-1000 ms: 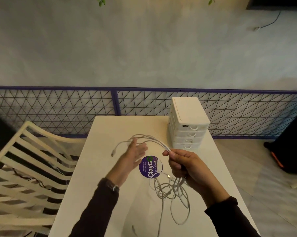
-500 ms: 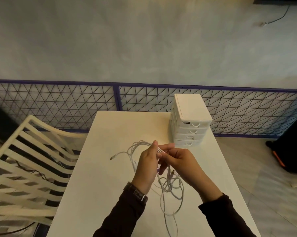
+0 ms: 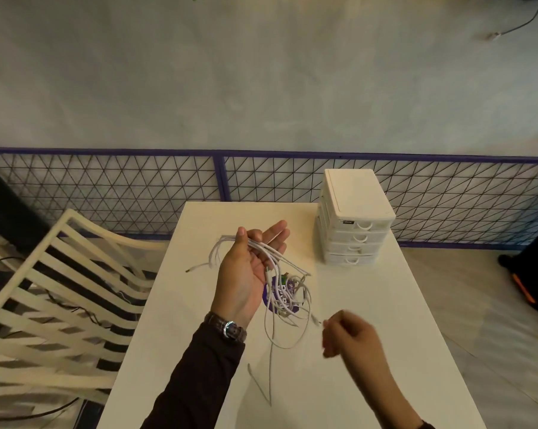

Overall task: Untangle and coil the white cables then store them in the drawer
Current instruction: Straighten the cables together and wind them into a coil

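Observation:
My left hand (image 3: 249,270) is raised palm up over the middle of the white table (image 3: 370,320), with my thumb holding a bundle of white cables (image 3: 277,264) against the palm and the fingers straight. From there the tangled strands hang down to the tabletop, and one loose plug end sticks out to the left. To the lower right, blurred, is my right hand (image 3: 351,335) with curled fingers; its fingertips appear to pinch the tip of one strand. A white four-drawer unit (image 3: 354,218) stands at the table's far right corner, all its drawers closed.
A round purple sticker (image 3: 280,301) lies on the table under the tangle. A cream slatted chair (image 3: 60,289) stands to the left. A purple-framed wire fence (image 3: 137,187) runs behind the table, and a black object with an orange stripe (image 3: 530,283) sits on the floor at right.
My hands have come apart. The left hand has turned palm up and taken the bundle, while the right hand has dropped down and to the right, drawing a strand out of the tangle.

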Tool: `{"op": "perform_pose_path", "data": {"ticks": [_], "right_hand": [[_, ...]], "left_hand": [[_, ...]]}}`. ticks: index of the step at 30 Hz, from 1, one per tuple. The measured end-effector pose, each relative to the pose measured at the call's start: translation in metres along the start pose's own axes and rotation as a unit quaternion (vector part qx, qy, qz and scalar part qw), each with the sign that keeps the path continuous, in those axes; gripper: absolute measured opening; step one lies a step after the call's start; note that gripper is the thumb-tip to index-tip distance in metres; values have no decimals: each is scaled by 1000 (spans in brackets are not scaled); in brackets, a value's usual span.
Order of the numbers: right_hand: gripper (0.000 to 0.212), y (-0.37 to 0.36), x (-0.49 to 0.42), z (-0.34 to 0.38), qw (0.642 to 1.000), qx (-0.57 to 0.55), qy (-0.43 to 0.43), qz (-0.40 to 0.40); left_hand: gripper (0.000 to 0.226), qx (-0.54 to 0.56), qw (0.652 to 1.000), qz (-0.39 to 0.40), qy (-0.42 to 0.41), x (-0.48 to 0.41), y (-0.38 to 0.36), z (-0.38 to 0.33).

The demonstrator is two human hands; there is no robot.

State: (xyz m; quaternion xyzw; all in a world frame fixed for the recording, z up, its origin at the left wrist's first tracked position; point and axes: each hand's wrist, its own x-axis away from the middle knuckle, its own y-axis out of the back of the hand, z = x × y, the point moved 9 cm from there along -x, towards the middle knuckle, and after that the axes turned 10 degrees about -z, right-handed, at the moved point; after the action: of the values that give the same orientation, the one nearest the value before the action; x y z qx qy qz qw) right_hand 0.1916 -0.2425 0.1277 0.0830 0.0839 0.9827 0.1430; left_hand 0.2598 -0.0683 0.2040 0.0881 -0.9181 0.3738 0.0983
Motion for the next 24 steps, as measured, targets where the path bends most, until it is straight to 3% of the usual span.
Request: {"op": "perform_pose_path", "data": {"ticks": [3, 6, 10, 14, 16, 17, 20, 22, 24], "right_hand": [[10, -39, 22, -16, 985, 37, -47, 159], [37, -57, 33, -7, 968, -74, -77, 229], [31, -59, 27, 11, 940, -241, -128, 207], [32, -38, 5, 0, 863, -421, -238, 148], [32, -18, -5, -9, 842, -448, -275, 121], [31, -10, -9, -12, 851, -425, -282, 122], [13, 23, -28, -25, 931, -276, -232, 62], [17, 47, -41, -20, 981, -132, -139, -15], [15, 56, -45, -5, 997, -15, -48, -58]], "left_hand": [[43, 5, 1000, -3, -16, -2, -2, -7], [43, -5, 1000, -14, -24, -5, -1, -7], [43, -9, 999, -30, -13, -6, 7, -6], [44, 37, 998, -51, -11, -10, 23, -17], [44, 44, 997, -62, -15, -14, 31, -23], [43, 49, 996, -67, -15, -16, 34, -26], [43, 77, 994, -79, -14, -21, 42, -33], [43, 83, 993, -81, -9, -24, 41, -34], [43, 83, 994, -71, -2, -24, 37, -31]]}}
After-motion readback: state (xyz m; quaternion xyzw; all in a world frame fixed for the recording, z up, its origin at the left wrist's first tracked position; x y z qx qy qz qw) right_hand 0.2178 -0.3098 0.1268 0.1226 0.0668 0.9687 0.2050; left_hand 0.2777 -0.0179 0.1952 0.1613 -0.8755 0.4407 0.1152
